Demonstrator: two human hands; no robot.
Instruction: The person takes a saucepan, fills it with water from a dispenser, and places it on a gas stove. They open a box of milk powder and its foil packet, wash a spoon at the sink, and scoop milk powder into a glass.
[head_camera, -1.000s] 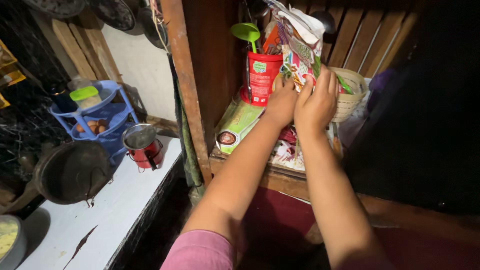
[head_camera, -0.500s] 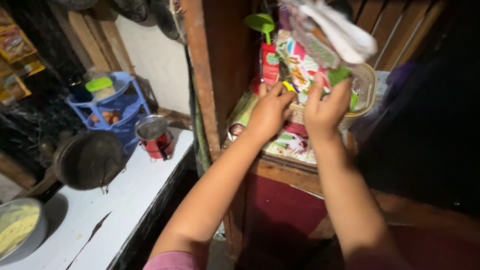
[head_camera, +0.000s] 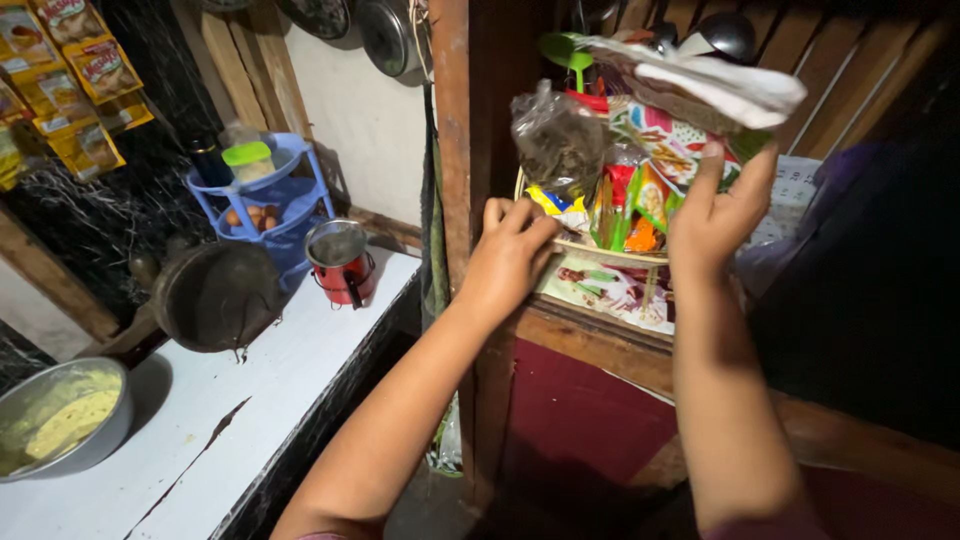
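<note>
Your left hand (head_camera: 512, 252) grips the basket (head_camera: 610, 250) rim; your right hand (head_camera: 722, 215) holds packets (head_camera: 668, 150) above it. Left of the basket's wooden post (head_camera: 452, 150), a white counter (head_camera: 230, 410) bears a red pot (head_camera: 343, 263).

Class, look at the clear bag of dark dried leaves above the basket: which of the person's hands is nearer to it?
Left. The left hand grips the basket rim just below the bag of dark leaves; the right hand is off to the side, holding up colourful packets.
</note>
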